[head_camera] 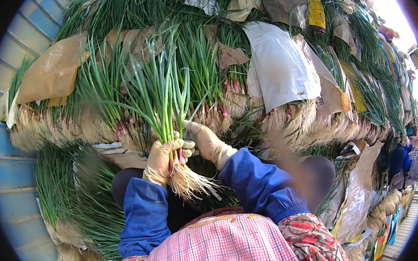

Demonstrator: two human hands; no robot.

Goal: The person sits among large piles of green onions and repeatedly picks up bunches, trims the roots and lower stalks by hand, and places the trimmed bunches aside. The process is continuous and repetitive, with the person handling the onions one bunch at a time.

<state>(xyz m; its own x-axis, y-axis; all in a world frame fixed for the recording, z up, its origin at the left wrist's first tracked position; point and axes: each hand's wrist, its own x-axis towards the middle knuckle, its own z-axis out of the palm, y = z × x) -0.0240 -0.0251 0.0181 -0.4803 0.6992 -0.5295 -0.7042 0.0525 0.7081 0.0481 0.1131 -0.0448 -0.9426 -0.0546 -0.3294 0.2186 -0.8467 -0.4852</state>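
Note:
Gripped in my left hand (160,159) is a bunch of green onions (168,118), held by the lower stems with the leaves pointing away from me. Pale roots (191,182) hang below the fist, beside small reddish bulbs. My right hand (208,141) is against the right side of the same bunch, its fingers closed around stalks just above the left fingers; some fingertips are hidden behind the stems. Both hands wear cream-coloured gloves. Directly beyond them stands a row of loose green onions (201,69), roots toward me.
Brown paper sheets (52,68) and a white sheet (282,63) cover parts of the stacked rows. A blue slatted wall (12,173) borders the left. More onions (90,197) lie by my left knee. At the far right, another person (406,167) is partly visible.

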